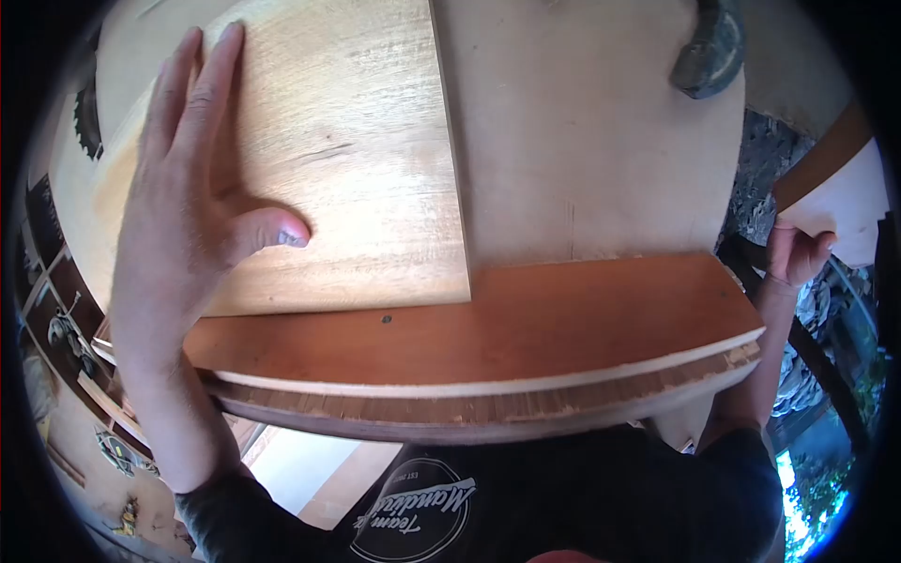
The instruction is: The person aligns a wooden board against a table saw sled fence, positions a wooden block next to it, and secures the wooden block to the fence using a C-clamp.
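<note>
Left hand: The person's left hand is lying palm down, thumb spread wide, fingers nearly straight; it is pressing on wood, gripping nothing.
Pale wood board: The flat, straight-edged, light-yellow wooden board is lying beneath that hand on a beige tabletop, its near edge overlapping a reddish-brown wooden strip.
Right hand: The right hand is touching the lower end of a white panel with a brown band, fingers partly hidden; how closed they are, I cannot tell.
Saw blade: A dark toothed blade is showing far left.
</note>
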`<state>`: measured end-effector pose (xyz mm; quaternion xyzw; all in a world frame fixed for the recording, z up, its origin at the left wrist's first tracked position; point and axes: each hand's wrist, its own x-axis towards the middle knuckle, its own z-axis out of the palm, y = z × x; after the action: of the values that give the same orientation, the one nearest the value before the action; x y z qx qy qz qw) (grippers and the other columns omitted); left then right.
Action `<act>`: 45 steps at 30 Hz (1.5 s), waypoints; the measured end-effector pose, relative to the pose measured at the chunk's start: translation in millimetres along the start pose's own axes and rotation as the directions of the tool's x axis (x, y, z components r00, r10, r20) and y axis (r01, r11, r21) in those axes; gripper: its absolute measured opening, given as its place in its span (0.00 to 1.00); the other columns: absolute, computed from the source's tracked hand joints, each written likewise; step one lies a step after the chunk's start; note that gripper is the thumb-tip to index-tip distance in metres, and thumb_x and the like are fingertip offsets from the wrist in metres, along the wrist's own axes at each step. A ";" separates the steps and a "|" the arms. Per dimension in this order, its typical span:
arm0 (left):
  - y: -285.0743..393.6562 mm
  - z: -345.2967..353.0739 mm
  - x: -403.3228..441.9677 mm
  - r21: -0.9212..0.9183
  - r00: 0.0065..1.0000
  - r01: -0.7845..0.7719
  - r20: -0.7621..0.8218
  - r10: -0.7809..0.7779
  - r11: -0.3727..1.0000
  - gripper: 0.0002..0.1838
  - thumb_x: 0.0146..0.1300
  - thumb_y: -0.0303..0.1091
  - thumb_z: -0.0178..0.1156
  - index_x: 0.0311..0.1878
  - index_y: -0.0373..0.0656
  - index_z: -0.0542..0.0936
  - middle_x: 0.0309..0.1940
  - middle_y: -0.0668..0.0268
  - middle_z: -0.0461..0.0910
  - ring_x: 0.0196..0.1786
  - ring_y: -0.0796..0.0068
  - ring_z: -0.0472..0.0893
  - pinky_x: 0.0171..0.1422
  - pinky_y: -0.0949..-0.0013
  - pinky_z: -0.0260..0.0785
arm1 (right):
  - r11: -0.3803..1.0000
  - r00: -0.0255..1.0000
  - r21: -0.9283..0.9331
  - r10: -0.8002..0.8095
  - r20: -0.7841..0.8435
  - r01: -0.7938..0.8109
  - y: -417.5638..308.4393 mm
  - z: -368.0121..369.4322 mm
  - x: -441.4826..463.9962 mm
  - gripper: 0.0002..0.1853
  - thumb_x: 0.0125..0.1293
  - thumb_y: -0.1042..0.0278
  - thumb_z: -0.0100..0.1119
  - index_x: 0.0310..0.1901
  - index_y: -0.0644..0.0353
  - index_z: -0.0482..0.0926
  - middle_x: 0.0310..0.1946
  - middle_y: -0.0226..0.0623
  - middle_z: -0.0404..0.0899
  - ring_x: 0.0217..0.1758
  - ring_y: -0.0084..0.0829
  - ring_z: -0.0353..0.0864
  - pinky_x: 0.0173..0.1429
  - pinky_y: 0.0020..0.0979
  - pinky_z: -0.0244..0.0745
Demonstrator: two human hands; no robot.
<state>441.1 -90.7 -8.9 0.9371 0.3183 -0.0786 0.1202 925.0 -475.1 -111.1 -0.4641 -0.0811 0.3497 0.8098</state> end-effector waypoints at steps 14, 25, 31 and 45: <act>-9.6 -10.6 -15.9 -0.012 1.000 0.014 0.012 -0.013 1.000 0.73 0.24 0.80 0.58 0.77 0.47 0.55 0.77 0.50 0.51 0.78 0.52 0.53 0.79 0.49 0.52 | 0.994 0.992 -0.046 -0.096 0.078 0.100 5.4 46.5 -29.5 0.32 0.57 0.59 0.74 0.61 0.60 0.74 0.63 0.37 0.74 0.70 0.38 0.68 0.77 0.49 0.57; 6.5 -10.7 6.5 0.007 0.995 0.049 0.089 -0.049 0.999 0.71 0.27 0.48 0.80 0.77 0.44 0.51 0.77 0.45 0.45 0.80 0.47 0.46 0.82 0.54 0.45 | 0.971 0.993 -0.208 -0.120 0.003 0.118 -7.7 33.4 -25.6 0.40 0.60 0.70 0.70 0.71 0.61 0.57 0.65 0.40 0.68 0.70 0.43 0.68 0.70 0.55 0.67; 9.4 -11.0 5.2 0.036 0.991 0.102 0.088 -0.104 0.994 0.70 0.28 0.50 0.81 0.78 0.50 0.50 0.77 0.49 0.47 0.79 0.46 0.47 0.81 0.52 0.48 | 0.916 0.979 -0.395 0.017 0.203 0.066 6.1 85.6 -30.8 0.41 0.54 0.72 0.74 0.68 0.63 0.63 0.63 0.38 0.70 0.66 0.36 0.71 0.69 0.38 0.68; 2.5 -2.0 2.9 0.087 0.989 0.127 0.067 -0.133 0.988 0.69 0.29 0.56 0.78 0.78 0.60 0.49 0.79 0.59 0.45 0.80 0.50 0.46 0.79 0.39 0.49 | 0.405 0.754 -0.903 0.635 0.166 -0.142 27.9 145.9 -42.6 0.38 0.50 0.70 0.79 0.62 0.66 0.71 0.55 0.39 0.79 0.58 0.30 0.78 0.64 0.33 0.73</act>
<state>445.1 -90.4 -7.2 0.9150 0.3707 -0.1333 0.0873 813.2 -392.0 -44.3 -0.6977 -0.3271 0.5540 0.3153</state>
